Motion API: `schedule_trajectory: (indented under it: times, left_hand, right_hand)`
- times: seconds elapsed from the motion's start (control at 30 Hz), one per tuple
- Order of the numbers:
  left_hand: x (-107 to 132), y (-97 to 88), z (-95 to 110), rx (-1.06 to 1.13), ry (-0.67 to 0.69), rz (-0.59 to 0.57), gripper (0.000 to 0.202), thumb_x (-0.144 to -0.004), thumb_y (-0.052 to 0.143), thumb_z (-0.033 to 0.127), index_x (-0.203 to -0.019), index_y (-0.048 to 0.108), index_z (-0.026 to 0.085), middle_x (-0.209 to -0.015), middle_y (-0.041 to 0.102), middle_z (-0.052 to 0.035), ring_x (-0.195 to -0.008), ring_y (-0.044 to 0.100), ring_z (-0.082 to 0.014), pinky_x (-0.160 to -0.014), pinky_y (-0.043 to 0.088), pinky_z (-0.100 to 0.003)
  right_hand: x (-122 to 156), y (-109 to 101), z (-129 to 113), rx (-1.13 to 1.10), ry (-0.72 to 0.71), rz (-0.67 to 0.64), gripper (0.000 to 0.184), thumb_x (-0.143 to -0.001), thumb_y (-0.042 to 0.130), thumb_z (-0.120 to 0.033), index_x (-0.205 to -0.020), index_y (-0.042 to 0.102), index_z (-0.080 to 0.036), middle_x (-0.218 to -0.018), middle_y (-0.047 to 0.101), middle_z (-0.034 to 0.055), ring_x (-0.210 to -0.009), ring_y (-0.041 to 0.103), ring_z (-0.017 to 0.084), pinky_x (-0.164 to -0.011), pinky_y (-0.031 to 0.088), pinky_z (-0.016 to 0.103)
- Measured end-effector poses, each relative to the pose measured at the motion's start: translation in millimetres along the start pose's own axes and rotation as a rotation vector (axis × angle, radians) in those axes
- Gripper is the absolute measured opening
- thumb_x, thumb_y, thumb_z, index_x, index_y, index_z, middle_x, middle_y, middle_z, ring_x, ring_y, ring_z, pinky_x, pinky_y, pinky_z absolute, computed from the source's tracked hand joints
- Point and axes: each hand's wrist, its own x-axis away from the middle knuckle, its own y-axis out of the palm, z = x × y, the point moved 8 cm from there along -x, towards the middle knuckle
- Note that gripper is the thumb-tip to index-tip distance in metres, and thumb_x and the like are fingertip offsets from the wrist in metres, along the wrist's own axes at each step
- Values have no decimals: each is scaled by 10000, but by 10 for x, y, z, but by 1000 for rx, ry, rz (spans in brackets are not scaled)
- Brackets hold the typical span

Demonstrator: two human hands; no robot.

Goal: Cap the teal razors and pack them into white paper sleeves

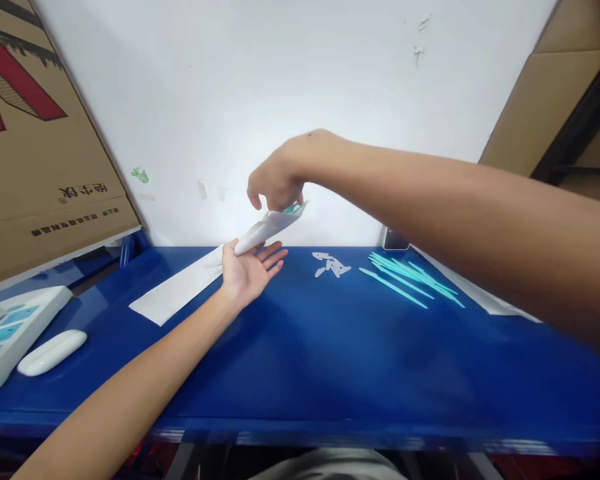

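My left hand (pixel 247 270) lies palm up over the blue table (pixel 330 360), its thumb and fingers holding the lower end of a white sleeve-like packet (pixel 267 229). Above it, my right hand (pixel 275 180) hangs with fingers curled down, pinching the packet's upper end, where a bit of teal (pixel 293 208) shows. A long white paper strip (pixel 180 290) lies flat on the table to the left, under the left hand's edge.
Several teal sticks (pixel 410 277) and small white caps (pixel 331 265) lie at the back right. White sheets (pixel 480 293) sit beyond them. A white oval case (pixel 51 351) and a white tray (pixel 10 327) are at the left, cardboard boxes (pixel 40 133) behind.
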Motion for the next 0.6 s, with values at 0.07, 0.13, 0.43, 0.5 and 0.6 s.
schedule_trajectory:
  times: [0.07,0.13,0.43,0.5,0.6]
  left_hand:
    - [16,22,-43,7,-33,-28,350,-887,370,459,-879,588,185,-977,722,-166,-912,714,-316,-667,539,-364]
    - [32,38,-89,16,-63,-55,356,-877,362,447,-888,598,181,-931,714,-161,-856,708,-307,-651,537,-368]
    - [154,187,-244,9,-145,-243,472,-883,295,462,-981,644,160,-870,681,-157,-735,653,-273,-646,530,-384]
    - [205,254,-268,15,-167,-302,491,-880,295,462,-1008,656,155,-868,676,-157,-745,650,-273,-658,528,-385]
    - [293,350,-286,23,-191,-374,503,-876,326,465,-1062,671,150,-915,687,-169,-764,648,-274,-672,522,-388]
  right_hand:
    - [73,74,-62,48,-36,-204,304,-826,690,-321,-1049,770,-131,-763,659,-20,-877,730,244,-853,506,447]
    - [190,68,-130,91,-65,-307,377,-810,698,-326,-1135,749,-143,-824,670,-14,-913,723,255,-876,503,465]
    - [339,-43,40,-176,-58,-204,412,-965,515,-449,-1175,726,-164,-1050,662,20,-1102,665,286,-930,498,427]
    - [371,-46,75,-219,-28,-146,485,-993,470,-555,-1203,705,-186,-1102,664,39,-1124,655,303,-932,515,428]
    - [446,-6,9,-240,-55,-142,564,-977,482,-641,-1256,671,-189,-1125,652,48,-1152,647,303,-923,520,422]
